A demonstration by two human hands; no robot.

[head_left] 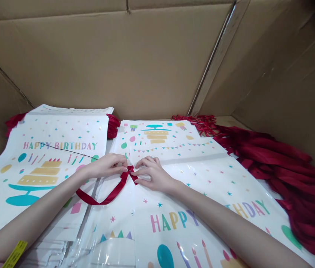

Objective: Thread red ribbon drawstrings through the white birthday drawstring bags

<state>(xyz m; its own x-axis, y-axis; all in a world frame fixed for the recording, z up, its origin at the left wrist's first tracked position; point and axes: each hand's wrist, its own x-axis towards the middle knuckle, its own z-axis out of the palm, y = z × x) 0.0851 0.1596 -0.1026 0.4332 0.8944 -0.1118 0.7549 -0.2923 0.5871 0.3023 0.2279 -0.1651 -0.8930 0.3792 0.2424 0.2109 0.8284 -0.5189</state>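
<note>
Over glossy white birthday-print sheets (146, 213): left hand (113, 165) pinched shut on flat red ribbon (115, 190); right hand (154, 176) half-open, fingertips against ribbon (grip unclear).

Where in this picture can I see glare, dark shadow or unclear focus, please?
In the head view, pale glare marks the glossy printed sheets, notably near the bottom; in the head view, the right cardboard wall darkens almost to black at its upper corner; in the head view, the red ribbons at right look soft, while the ribbon loop below the left hand is clearer.
</note>
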